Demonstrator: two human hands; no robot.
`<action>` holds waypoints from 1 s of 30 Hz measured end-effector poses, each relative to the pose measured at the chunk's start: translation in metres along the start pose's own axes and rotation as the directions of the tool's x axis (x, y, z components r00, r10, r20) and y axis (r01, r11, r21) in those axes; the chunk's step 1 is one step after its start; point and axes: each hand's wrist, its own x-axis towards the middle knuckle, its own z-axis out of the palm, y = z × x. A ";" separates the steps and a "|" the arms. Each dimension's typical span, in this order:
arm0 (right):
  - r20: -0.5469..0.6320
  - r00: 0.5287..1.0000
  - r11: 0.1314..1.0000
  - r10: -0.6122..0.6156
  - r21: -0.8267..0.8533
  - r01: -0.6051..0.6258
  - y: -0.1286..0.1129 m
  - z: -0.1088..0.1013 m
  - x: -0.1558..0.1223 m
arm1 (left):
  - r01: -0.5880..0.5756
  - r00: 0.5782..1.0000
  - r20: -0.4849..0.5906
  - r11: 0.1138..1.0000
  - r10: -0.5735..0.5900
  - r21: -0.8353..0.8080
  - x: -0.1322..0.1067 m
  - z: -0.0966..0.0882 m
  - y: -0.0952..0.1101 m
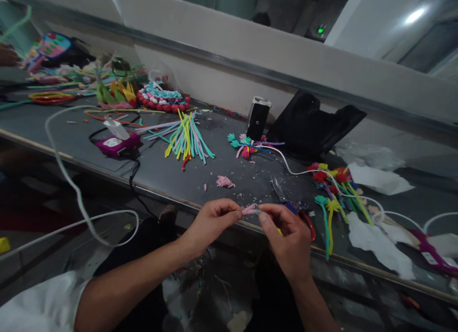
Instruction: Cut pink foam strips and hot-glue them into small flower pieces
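Near the table's front edge, my left hand (216,222) pinches one end of a short pink pipe cleaner piece (249,210). My right hand (286,232) has thumb and forefinger closed on its other end, where a greyish bit shows. Beyond my hands lies a small heap of pink clippings (225,181). Scissors (308,224) with red and blue handles lie partly hidden behind my right hand. Farther off is a fan of yellow, teal and lilac pipe cleaners (189,136). Several pipe cleaner flowers (246,146) rest by a black-fronted device.
A purple power strip (118,143) with a white plug and looping white cable (77,189) is at the left. A black bag (315,127) stands at the back. More flowers (332,203) and white tissue (379,243) lie right. A person's hand (9,55) shows far left.
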 end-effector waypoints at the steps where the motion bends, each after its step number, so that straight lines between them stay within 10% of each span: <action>1: 0.000 1.000 1.000 0.001 0.006 -0.001 0.000 -0.001 0.000 | -0.002 1.000 -0.007 1.000 0.001 -0.004 0.000 0.000 0.000; 30: -0.007 0.996 0.987 -0.094 -0.133 0.092 -0.006 0.008 -0.004 | -0.022 0.999 0.029 1.000 0.021 0.013 0.000 -0.001 -0.003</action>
